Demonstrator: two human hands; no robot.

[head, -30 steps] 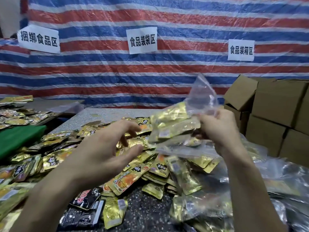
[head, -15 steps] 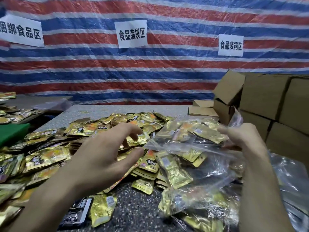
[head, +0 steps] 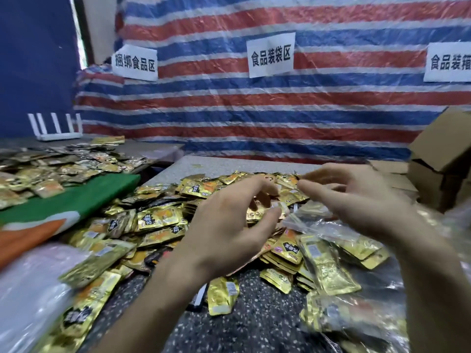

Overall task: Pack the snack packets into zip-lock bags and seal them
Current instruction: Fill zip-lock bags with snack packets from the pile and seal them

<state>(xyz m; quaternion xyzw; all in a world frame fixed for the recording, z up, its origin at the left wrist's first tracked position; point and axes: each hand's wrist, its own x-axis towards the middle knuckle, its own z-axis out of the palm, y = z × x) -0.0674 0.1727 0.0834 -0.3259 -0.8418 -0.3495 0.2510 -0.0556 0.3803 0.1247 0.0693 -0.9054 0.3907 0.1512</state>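
Empty, both hands hover over the heap of gold snack packets [head: 158, 217]. The left hand [head: 229, 225] is palm down with its fingers spread and loosely curved. The right hand [head: 362, 202] is at its 3 o'clock, thumb and fingers apart (the tips are blurred). Clear zip-lock bags [head: 328, 273] with packets inside lie on the speckled table [head: 254, 314] at 6 o'clock of the right hand. Cardboard boxes [head: 438, 159] stand at its 2 o'clock.
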